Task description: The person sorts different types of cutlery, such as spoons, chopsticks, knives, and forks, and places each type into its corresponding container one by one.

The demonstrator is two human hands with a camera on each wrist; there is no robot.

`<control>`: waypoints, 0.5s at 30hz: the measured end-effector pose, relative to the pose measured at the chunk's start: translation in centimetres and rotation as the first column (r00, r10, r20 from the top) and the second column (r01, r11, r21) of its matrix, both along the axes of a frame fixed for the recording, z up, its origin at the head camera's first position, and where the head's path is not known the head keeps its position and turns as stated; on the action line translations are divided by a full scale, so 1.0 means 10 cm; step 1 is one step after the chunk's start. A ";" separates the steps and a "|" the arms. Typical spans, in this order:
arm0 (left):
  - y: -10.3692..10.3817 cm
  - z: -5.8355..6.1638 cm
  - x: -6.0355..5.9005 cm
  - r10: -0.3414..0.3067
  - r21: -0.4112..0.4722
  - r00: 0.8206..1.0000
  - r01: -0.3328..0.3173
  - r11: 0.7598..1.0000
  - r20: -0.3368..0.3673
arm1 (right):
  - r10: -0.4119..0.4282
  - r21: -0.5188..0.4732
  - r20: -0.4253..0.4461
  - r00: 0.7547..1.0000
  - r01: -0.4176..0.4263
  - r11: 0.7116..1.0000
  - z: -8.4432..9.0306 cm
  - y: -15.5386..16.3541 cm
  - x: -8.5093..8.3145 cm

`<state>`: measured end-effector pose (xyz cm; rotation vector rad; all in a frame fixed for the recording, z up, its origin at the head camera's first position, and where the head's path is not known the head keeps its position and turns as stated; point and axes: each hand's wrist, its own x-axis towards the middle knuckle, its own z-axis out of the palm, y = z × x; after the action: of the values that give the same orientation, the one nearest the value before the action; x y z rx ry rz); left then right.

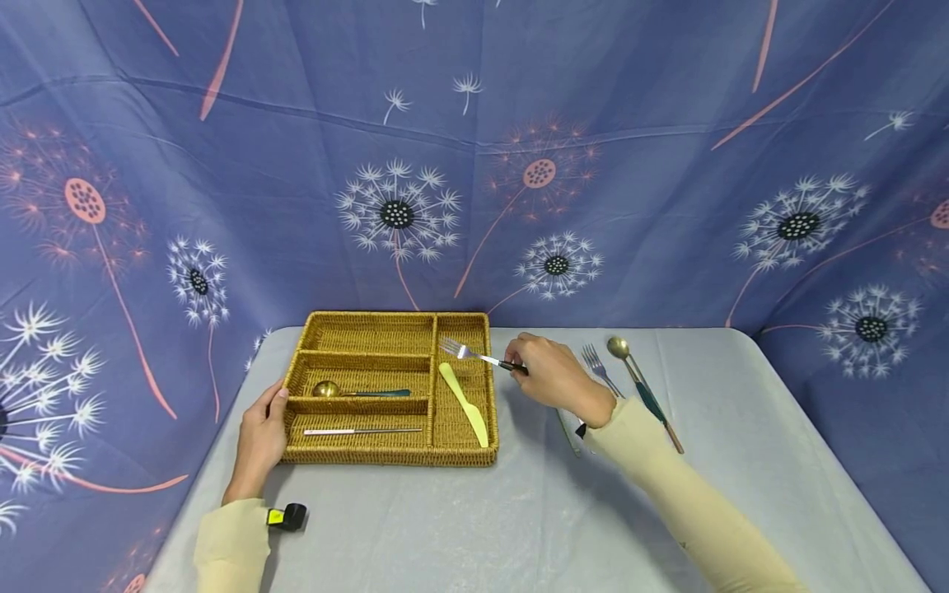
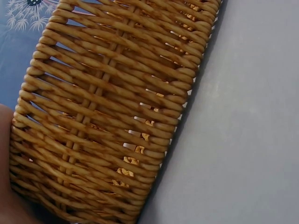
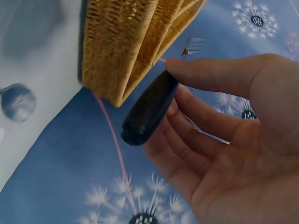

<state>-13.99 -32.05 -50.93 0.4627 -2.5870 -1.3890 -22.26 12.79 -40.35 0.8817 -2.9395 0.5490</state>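
A woven wicker tray (image 1: 385, 455) with several compartments lies on the table. My left hand (image 1: 261, 435) grips its left side, thumb at the rim; the left wrist view is mostly the tray's wall (image 2: 105, 107). My right hand (image 1: 552, 371) pinches a fork (image 1: 493, 360) by its black handle (image 3: 149, 109), between thumb and fingers. Its tines point left, above the tray's right compartment near the divider. Below them in that compartment lies a yellow knife (image 1: 464, 405), slanted. The middle-left compartment holds a gold spoon (image 1: 326, 389) with a green handle; the front-left one has a thin silver stick (image 1: 363, 431).
Right of my right hand lie another fork (image 1: 593, 359), a gold spoon (image 1: 619, 347) and a thin brown-ended utensil (image 1: 673, 436). A thin green piece (image 1: 567, 434) sits partly hidden under my right forearm. A patterned blue cloth (image 1: 652, 198) hangs behind the table.
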 end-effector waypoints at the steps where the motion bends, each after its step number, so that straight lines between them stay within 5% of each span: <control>1: 0.00 0.00 0.00 -0.001 0.003 1.000 0.001 1.000 0.003 | 0.008 -0.002 -0.004 1.000 -0.008 1.000 -0.01 -0.04 -0.03; 15: 0.00 0.00 0.00 -0.009 0.003 1.000 0.009 1.000 0.010 | 0.123 0.038 -0.063 0.990 -0.121 0.992 -0.09 -0.62 -0.40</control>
<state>-13.99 -32.06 -50.89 0.4603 -2.5982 -1.3964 -26.22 6.56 -41.22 1.0671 -2.8593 0.4666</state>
